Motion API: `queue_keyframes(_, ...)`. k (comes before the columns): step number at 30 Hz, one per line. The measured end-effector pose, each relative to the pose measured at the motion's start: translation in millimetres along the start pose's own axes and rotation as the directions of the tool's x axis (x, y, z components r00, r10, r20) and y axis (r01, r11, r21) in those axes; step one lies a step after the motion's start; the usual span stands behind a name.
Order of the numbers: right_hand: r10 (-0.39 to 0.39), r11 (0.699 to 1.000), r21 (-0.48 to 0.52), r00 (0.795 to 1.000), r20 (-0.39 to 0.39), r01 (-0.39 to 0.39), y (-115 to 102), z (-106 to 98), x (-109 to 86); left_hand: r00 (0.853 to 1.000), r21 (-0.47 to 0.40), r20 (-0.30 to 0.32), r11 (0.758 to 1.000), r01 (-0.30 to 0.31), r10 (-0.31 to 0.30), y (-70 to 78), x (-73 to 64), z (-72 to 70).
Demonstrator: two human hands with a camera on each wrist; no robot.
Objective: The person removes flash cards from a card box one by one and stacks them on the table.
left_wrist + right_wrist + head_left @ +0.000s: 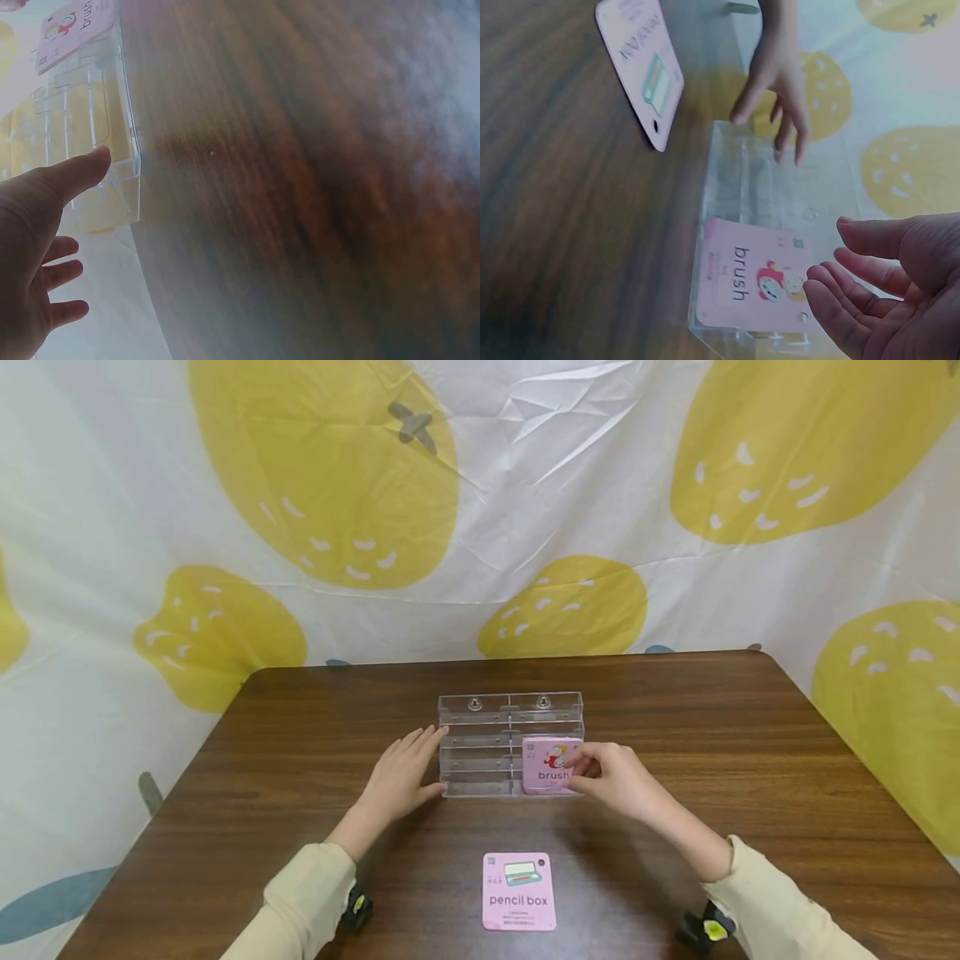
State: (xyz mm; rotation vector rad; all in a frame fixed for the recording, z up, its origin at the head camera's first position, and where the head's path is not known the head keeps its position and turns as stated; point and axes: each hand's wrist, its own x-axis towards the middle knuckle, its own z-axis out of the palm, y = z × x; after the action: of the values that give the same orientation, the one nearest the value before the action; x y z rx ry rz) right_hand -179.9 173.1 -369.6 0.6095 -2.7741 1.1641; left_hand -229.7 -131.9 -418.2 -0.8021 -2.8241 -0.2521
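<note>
Brown table (pixel 675 710), lower frame: left hand (pixel 401 777), fingers straight, at clear rack (pixel 477 790); right hand (pixel 618 778) half-open, empty; best nudge brush card (pixel 542 767) gently square.

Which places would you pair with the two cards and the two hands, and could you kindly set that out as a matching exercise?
Things:
1. brush card
2. pencil box card
3. left hand
4. right hand

Places:
A. by the left side of the clear rack
B. at the brush card's right edge
C. in the lower right of the rack
D. flat on the table, in front of the rack

Pairs: 1-C; 2-D; 3-A; 4-B
</note>
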Motion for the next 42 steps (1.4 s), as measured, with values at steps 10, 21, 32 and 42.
queue_keyframes(10, 0.013, 1.0, 0.007, 1.0, -0.027, -0.013, 7, -7, 8.0, 1.0, -0.008, -0.004, 1.0, 0.006, -0.006, 1.9, -0.8, -1.7)
queue_keyframes(21, 0.041, 0.999, -0.012, 0.993, -0.11, -0.042, 18, -8, 14.3, 1.0, -0.008, -0.024, 1.0, 0.0, 0.0, 2.0, -2.3, -1.1)
queue_keyframes(32, 0.062, 0.997, -0.03, 0.985, -0.161, -0.068, 26, -5, 19.8, 1.0, -0.01, -0.014, 1.0, 0.006, -0.006, 1.9, -1.3, -1.6)
queue_keyframes(42, 0.029, 0.999, -0.028, 0.977, -0.211, -0.036, 37, 7, 22.6, 1.0, -0.021, -0.013, 1.0, 0.011, -0.011, 2.6, -2.1, -2.6)
